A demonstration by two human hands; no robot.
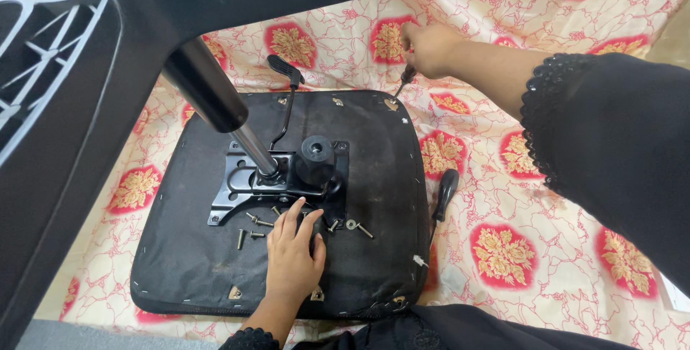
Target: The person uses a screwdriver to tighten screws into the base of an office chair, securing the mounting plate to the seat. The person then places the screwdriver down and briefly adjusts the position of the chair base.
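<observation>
Upturned black fabric-covered chair seat (187, 249) on the cream-and-red floral cloth (503, 199), black metal tilt plate (244, 185) near its middle. Left hand (293, 256) flat, fingers spread, beside loose steel bolts (251, 233) easily scattered off the seat's near edge. Right hand (430, 48) closed on a thin dark tool (405, 80) at the far-right corner, tip indistinct; slipping possible. Chair base cropped top left.

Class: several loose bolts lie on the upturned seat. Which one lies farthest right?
The bolt with a washer beside it, right of the left hand's fingertips. The other bolts lie left of that hand.
</observation>
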